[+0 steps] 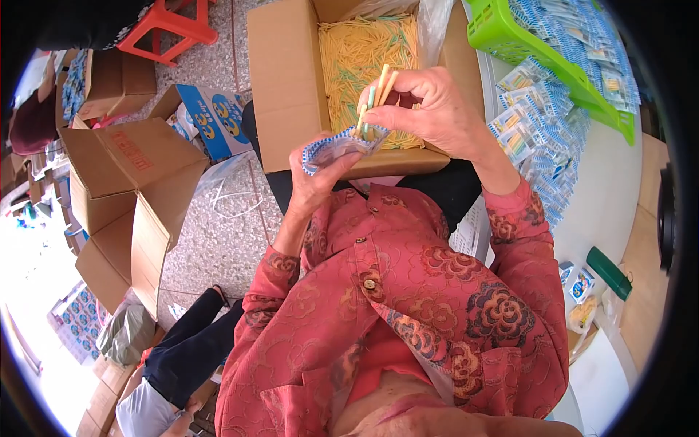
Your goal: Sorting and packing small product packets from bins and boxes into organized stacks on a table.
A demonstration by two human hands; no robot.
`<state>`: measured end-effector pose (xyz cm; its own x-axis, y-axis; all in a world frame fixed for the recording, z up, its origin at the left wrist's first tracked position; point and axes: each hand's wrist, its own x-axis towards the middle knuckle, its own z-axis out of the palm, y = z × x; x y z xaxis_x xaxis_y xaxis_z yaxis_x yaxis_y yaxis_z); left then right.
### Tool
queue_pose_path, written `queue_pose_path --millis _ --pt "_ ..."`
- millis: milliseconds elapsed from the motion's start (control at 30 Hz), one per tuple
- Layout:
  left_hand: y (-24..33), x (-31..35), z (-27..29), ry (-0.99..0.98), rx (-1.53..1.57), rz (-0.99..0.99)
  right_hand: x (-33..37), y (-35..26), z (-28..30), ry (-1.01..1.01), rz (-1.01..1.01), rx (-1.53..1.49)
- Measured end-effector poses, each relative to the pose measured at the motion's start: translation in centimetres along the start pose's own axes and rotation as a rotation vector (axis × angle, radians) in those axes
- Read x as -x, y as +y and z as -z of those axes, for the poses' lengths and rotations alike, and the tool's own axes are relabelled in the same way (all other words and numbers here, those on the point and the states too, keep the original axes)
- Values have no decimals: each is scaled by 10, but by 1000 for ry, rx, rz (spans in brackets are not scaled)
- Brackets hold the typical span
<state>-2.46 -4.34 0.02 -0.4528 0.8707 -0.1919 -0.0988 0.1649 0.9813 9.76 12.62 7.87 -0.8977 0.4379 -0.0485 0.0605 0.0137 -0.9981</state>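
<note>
My left hand (pixel 312 178) grips a small clear plastic packet (pixel 331 151) with a blue-and-white patterned edge, its mouth tilted up to the right. Between the thumb and fingers of my right hand (pixel 448 113) is a small bunch of thin yellow and pale-green sticks (pixel 382 89). Their lower ends are at the packet's mouth; how deep they reach inside is hard to see. Just beyond both hands, an open cardboard carton (pixel 286 87) at my lap holds a thick layer of loose yellow and green sticks (pixel 364 54).
Many filled packets (pixel 542 156) lie heaped on the white table (pixel 608 186) at my right, beside a green plastic basket (pixel 550 69) full of more. A dark green object (pixel 609 273) lies nearer. To the left are open cartons (pixel 138 164), a red stool (pixel 171 29) and another person (pixel 178 364).
</note>
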Motion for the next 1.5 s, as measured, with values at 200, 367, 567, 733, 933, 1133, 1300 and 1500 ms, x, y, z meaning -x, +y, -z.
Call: queue_pose_path --millis 200,367,567,733,933,1133,1300,1500 --pt "0 -2 -1 -7 77 41 -2 -5 0 -39 50 192" --pt "4 -5 -3 12 245 33 -3 -4 -2 33 157 260" --pt "11 -11 -5 -22 255 44 -3 -12 6 -17 53 269" --pt "16 -16 -8 -28 332 27 -7 -28 8 5 110 309" --pt "20 -21 -9 -52 329 -5 -7 -30 15 29 266 330" --pt "21 -23 -10 -49 316 -37 -4 -30 18 4 421 567" --pt "33 -22 -18 -31 389 -65 3 -21 15 -46 472 663" --pt "41 -24 -24 -44 400 -91 14 -23 17 123 155 167"
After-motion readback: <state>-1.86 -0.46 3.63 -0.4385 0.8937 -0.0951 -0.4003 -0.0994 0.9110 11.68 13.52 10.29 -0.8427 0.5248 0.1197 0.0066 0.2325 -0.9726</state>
